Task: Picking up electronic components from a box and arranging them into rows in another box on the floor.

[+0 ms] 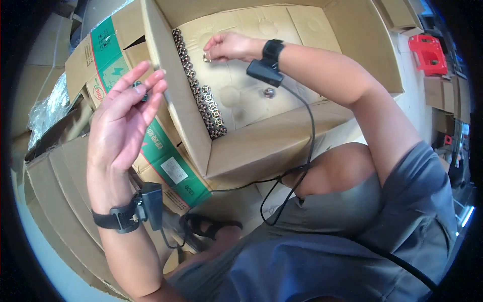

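I am reaching my right hand into the big open cardboard box, its grip pinching a small metal part beside the row of parts along the box's wall. My left hand is hovering outside, fingers loosely pinching a small dark part.

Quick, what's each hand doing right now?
Left hand: raised, pinching a small dark part at its fingertips.
Right hand: inside the cardboard box, fingers pinched on a small metal part.
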Available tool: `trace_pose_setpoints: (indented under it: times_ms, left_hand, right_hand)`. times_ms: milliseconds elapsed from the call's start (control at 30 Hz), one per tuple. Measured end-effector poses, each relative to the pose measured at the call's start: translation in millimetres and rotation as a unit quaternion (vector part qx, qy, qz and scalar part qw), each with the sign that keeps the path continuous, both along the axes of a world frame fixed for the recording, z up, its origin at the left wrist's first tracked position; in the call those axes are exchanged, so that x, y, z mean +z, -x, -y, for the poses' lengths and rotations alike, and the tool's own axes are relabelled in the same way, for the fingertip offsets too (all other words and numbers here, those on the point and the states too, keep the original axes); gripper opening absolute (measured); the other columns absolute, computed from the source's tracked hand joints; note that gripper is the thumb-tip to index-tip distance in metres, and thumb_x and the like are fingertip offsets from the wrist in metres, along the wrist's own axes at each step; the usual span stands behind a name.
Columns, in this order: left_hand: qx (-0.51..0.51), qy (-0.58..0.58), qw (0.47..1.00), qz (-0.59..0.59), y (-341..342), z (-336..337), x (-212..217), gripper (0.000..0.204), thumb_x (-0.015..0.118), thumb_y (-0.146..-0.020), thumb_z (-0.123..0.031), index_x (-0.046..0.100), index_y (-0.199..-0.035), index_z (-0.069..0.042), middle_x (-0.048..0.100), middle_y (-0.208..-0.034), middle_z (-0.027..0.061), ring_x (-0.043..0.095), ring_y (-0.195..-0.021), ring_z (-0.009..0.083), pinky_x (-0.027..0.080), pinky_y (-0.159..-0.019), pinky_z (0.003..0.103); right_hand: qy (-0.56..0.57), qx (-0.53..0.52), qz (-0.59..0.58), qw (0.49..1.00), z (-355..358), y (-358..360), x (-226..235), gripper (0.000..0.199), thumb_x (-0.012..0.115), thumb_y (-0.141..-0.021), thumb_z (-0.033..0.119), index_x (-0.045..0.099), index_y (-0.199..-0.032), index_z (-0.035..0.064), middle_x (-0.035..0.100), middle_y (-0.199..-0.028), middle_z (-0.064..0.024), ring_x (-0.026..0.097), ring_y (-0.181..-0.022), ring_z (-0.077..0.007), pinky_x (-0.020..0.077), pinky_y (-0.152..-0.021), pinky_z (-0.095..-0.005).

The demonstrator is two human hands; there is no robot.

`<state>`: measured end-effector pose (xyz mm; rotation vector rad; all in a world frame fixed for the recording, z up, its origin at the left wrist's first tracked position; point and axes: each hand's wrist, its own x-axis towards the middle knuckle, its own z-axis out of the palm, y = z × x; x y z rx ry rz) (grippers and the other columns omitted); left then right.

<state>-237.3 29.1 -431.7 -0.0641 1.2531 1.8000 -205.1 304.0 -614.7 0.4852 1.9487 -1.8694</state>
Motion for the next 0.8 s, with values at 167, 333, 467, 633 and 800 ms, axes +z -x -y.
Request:
trace_pose_setpoints:
  times_ms: [167,333,467,633,800]
  left_hand:
    - [-0.049,0.103,0.989,-0.093,9.3,13.2,-3.5,0.04,0.058,-0.092,-0.005,0.044,-0.129,0.004,0.06,-0.117,0.0157,0.062,-0.088,0.0136,0.053,-0.078,0.021]
    - [-0.025,0.153,0.979,-0.134,1.9,-1.4,1.3,0.033,0.06,-0.091,-0.007,0.052,-0.122,0.003,0.064,-0.105,0.0084,0.06,-0.082,0.0076,0.05,-0.07,0.018]
    - [-0.066,0.163,0.969,-0.176,8.1,-11.2,0.7,0.033,0.062,-0.09,-0.008,0.054,-0.121,0.003,0.064,-0.101,0.0061,0.06,-0.082,0.0084,0.05,-0.072,0.02]
    - [-0.109,0.26,0.89,-0.358,6.2,-28.9,-5.0,0.033,0.068,-0.085,-0.011,0.06,-0.114,0.001,0.065,-0.097,0.0056,0.061,-0.079,0.0106,0.05,-0.072,0.023]
    - [-0.092,0.338,0.75,-0.561,-3.6,-54.2,-20.0,0.031,0.072,-0.077,-0.011,0.065,-0.104,0.0,0.066,-0.084,0.0104,0.064,-0.078,0.0189,0.05,-0.072,0.031]
  right_hand:
    - [-0.276,0.128,-0.045,0.952,26.8,8.2,-84.3,0.034,0.078,-0.069,0.027,0.065,-0.095,0.0084,0.068,-0.086,-0.0062,0.065,-0.074,-0.019,0.0523,-0.066,-0.0321]
    - [-0.349,0.185,0.002,0.918,53.2,22.3,-91.5,0.03,0.077,-0.069,0.03,0.067,-0.089,0.01,0.069,-0.088,-0.0083,0.065,-0.085,-0.0233,0.0508,-0.076,-0.0352]
    - [-0.398,0.232,-0.003,0.888,53.7,24.8,-93.0,0.022,0.07,-0.074,0.027,0.07,-0.087,0.0097,0.07,-0.087,-0.0113,0.066,-0.085,-0.0254,0.0512,-0.077,-0.0369]
    - [-0.405,0.235,-0.065,0.881,41.9,25.2,-84.1,0.022,0.064,-0.078,0.027,0.071,-0.09,0.0097,0.07,-0.088,-0.0116,0.067,-0.085,-0.0247,0.0515,-0.076,-0.037]
    - [0.208,0.074,-0.013,0.975,17.8,20.5,40.7,0.031,0.052,-0.095,0.024,0.06,-0.118,0.0046,0.068,-0.103,-0.006,0.066,-0.087,-0.0135,0.055,-0.077,-0.0275]
